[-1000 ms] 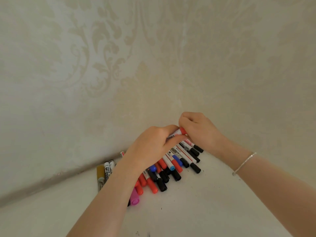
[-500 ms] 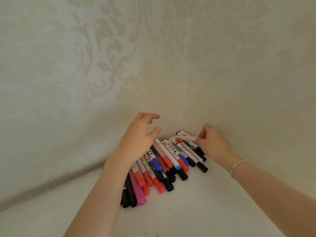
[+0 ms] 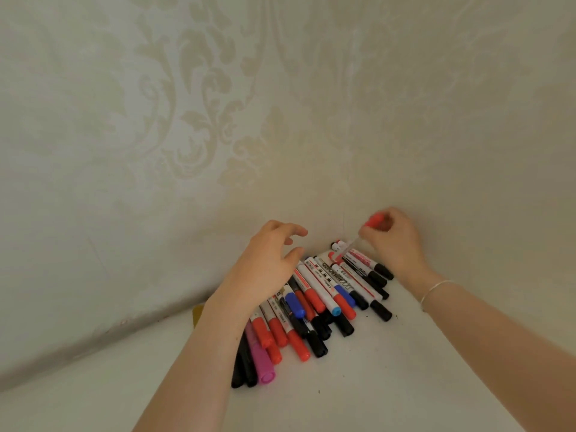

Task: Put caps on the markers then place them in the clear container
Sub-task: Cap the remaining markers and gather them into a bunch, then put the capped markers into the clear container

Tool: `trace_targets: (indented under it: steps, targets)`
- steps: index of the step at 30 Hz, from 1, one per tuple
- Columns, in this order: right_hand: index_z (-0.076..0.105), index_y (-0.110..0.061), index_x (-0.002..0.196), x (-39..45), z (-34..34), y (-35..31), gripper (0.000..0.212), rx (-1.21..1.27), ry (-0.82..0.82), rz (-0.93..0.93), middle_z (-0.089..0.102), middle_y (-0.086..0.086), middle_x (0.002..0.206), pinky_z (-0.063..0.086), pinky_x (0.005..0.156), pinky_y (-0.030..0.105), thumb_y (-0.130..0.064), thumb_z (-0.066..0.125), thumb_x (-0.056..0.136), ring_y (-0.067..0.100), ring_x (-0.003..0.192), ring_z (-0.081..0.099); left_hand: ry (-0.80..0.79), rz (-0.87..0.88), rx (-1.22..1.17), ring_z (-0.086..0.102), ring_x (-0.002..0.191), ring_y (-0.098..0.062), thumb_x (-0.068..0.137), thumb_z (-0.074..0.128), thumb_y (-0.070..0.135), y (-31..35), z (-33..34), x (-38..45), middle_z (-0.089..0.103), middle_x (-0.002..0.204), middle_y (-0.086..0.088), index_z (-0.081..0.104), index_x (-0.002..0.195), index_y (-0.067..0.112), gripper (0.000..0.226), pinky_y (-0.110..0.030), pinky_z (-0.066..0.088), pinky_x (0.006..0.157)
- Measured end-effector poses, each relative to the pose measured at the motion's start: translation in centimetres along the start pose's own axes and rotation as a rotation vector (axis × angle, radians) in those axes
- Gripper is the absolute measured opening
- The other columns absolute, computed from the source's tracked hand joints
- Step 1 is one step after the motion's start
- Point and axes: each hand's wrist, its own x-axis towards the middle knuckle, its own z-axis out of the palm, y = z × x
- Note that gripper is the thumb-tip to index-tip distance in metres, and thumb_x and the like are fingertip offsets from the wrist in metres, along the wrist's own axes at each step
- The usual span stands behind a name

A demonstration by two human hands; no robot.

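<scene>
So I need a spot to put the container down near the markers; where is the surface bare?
Bare white surface lies near the camera, between the forearms, in front of the marker pile. More lies left of the pile, along the wall. The corner is crowded: markers, the left hand above them, the right hand holding a red-capped marker.

I see the markers (image 3: 324, 294) piled in the corner where the walls meet, lying flat side by side, capped ends mostly toward me. Caps are red, black, blue, one light blue; barrels mostly white with print. A pink marker (image 3: 263, 363) and some black ones sit at the near left edge. One red-capped marker (image 3: 372, 224) is lifted above the pile's far end, tilted, cap up, blurred. Can't spot the clear container.
</scene>
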Motion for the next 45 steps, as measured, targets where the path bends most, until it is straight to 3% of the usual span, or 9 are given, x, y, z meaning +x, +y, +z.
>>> trace_targets:
  steps: [5,13,23,27,32,35,38,41,45]
  targets:
    - [0.059,-0.011,0.095,2.3,-0.1,-3.1,0.006,0.248,-0.020,0.086,0.062,0.007,0.087,0.057,0.078,0.030,-0.013,0.054,0.091,0.020,0.081,0.060,0.000,0.004,-0.028,0.049,0.106,0.003,0.098,0.048,0.022,0.4,0.2,0.0,0.046,0.129,0.009,0.055,0.126,0.031,0.029,-0.014,0.036,0.090]
    - [0.056,-0.004,0.105,2.9,4.5,0.0,0.021,-0.856,-0.456,-0.005,0.061,0.013,0.102,0.046,0.070,0.031,-0.021,0.055,0.093,0.023,0.084,0.057,0.021,-0.006,-0.040,0.051,0.104,0.002,0.099,0.045,0.020,0.2,-0.1,0.0,0.049,0.124,0.007,0.057,0.124,0.030,0.029,-0.015,0.037,0.089]
    - [0.053,-0.005,0.117,3.3,5.8,1.0,0.027,-1.027,-0.537,0.007,0.059,0.013,0.117,0.046,0.077,0.031,-0.022,0.049,0.097,0.027,0.104,0.059,-0.081,-0.151,0.087,0.060,0.084,-0.010,0.099,0.046,0.022,-1.1,0.1,-0.2,0.062,0.097,0.003,0.059,0.119,0.023,0.024,-0.025,0.048,0.079]
    - [0.055,-0.002,0.118,3.4,6.6,1.4,0.025,-1.048,-0.542,-0.008,0.058,0.016,0.121,0.044,0.079,0.029,-0.011,0.047,0.096,0.029,0.109,0.058,-0.161,-0.302,0.292,0.059,0.098,-0.023,0.096,0.048,0.035,-1.8,0.7,-0.4,0.063,0.108,-0.006,0.058,0.113,0.016,0.027,-0.033,0.047,0.081]
    - [0.055,-0.001,0.113,3.3,6.3,1.6,0.023,-0.911,-0.517,0.041,0.059,0.016,0.116,0.041,0.074,0.027,-0.012,0.050,0.093,0.030,0.105,0.058,-0.221,-0.377,0.327,0.057,0.110,-0.027,0.092,0.051,0.045,-1.5,2.8,-0.9,0.059,0.120,-0.006,0.046,0.120,0.017,0.040,-0.038,0.045,0.091]
    - [0.056,-0.005,0.098,3.7,5.4,1.0,0.019,-0.703,-0.406,0.065,0.059,0.017,0.105,0.039,0.071,0.027,-0.022,0.054,0.093,0.028,0.092,0.057,-0.224,-0.363,0.226,0.056,0.112,-0.028,0.096,0.045,0.029,-1.7,3.0,-0.6,0.059,0.124,-0.009,0.049,0.124,0.019,0.030,-0.037,0.045,0.094]
    - [0.050,-0.002,0.109,4.0,4.7,0.0,0.023,-0.324,-0.381,0.146,0.061,0.018,0.092,0.052,0.078,0.042,-0.016,0.053,0.092,0.031,0.079,0.062,-0.274,-0.340,0.182,0.059,0.107,-0.025,0.093,0.041,0.008,-2.1,2.4,-0.2,0.062,0.121,-0.009,0.058,0.122,0.018,0.035,-0.031,0.046,0.090]
    - [0.043,-0.006,0.103,3.6,4.0,-1.2,0.018,-0.083,-0.424,0.241,0.059,0.016,0.077,0.056,0.063,0.039,-0.010,0.055,0.090,0.024,0.060,0.060,-0.346,-0.254,0.257,0.057,0.104,-0.023,0.088,0.045,0.003,-2.6,2.0,-0.4,0.055,0.115,-0.005,0.058,0.126,0.023,0.045,-0.032,0.046,0.090]
    - [0.045,-0.006,0.084,2.9,4.1,-2.7,0.012,0.088,-0.355,0.228,0.047,0.011,0.067,0.040,0.046,0.028,0.005,0.049,0.085,0.017,0.050,0.045,-0.272,-0.166,0.304,0.053,0.098,-0.020,0.086,0.057,0.007,-3.4,1.9,-0.4,0.039,0.103,0.002,0.064,0.114,0.030,0.037,-0.032,0.045,0.083]
